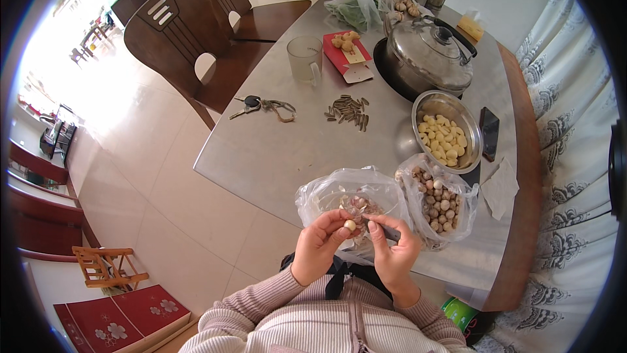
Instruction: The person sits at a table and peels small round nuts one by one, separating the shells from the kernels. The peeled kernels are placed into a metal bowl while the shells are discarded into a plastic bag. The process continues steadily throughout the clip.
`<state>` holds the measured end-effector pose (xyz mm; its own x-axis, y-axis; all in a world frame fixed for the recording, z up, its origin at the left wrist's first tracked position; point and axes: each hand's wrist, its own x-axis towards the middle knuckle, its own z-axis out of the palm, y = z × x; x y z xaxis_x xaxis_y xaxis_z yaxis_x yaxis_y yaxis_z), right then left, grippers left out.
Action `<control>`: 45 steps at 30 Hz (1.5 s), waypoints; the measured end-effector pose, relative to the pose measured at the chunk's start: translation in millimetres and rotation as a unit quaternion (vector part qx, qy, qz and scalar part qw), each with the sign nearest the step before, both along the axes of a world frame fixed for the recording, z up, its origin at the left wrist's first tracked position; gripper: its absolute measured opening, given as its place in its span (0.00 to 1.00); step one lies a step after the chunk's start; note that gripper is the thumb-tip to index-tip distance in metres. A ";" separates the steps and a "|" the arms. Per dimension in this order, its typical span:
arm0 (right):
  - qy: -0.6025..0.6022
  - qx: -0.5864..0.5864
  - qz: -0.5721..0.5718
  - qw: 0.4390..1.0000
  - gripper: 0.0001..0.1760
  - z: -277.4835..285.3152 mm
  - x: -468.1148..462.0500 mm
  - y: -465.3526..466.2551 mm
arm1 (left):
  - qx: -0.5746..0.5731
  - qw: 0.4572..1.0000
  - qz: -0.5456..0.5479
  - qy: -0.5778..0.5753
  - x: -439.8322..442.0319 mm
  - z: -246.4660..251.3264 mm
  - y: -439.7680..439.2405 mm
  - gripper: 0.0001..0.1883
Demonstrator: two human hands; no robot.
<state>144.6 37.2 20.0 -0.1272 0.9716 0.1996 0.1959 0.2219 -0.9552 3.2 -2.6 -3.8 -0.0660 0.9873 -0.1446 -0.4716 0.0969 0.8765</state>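
My left hand (321,243) pinches a pale peeled garlic clove (349,225) between thumb and fingertips. Beside it, my right hand (396,250) grips the dark handle of a small knife (390,231); its tip end is close to the clove. Both hands are over an open clear plastic bag (321,191) with papery garlic skins (360,202) inside. Right of that, a second plastic bag (468,211) is filled with small unpeeled round garlic bulbs (443,204). Behind it stands a steel bowl (474,130) of peeled cloves (443,140).
On the metal-topped table (264,157) are a kettle (421,59), a glass mug (304,59), a red box (338,61) with ginger (346,41), keys (252,103), a pile of sunflower seeds (348,110) and a phone (489,133). Wooden chairs (181,34) stand at the table's far left.
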 end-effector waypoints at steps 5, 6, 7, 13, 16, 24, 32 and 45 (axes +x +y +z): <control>-0.024 0.020 -0.025 0.999 0.06 -7.5 1.9 2.5 | 0.007 0.999 -0.032 0.042 -3.4 3.1 0.9 0.13; -0.019 0.015 -0.037 0.999 0.06 -7.8 2.1 3.5 | 0.007 0.998 -0.037 0.050 -5.2 6.5 0.1 0.14; -0.014 0.010 -0.049 0.999 0.06 -7.8 2.3 5.3 | 0.008 0.997 -0.043 0.058 -7.0 9.1 -0.2 0.14; -0.041 0.016 0.025 0.999 0.05 -8.9 7.1 13.6 | 0.008 0.998 -0.055 -0.023 -11.1 4.0 5.8 0.14; -0.092 0.060 0.030 0.993 0.06 -3.1 5.9 12.2 | 0.018 0.997 -0.028 -0.063 -7.6 -0.2 5.5 0.12; -0.017 0.022 0.073 0.997 0.04 11.5 5.3 3.4 | 0.068 0.996 0.036 -0.051 1.9 -10.8 4.4 0.08; 0.013 -0.036 0.076 0.996 0.06 7.7 3.1 -2.1 | 0.063 0.994 0.045 -0.078 5.0 -8.4 4.3 0.08; -0.031 0.057 0.021 0.998 0.06 2.6 -1.0 -8.0 | 0.087 0.995 0.029 -0.030 7.3 -11.0 2.5 0.08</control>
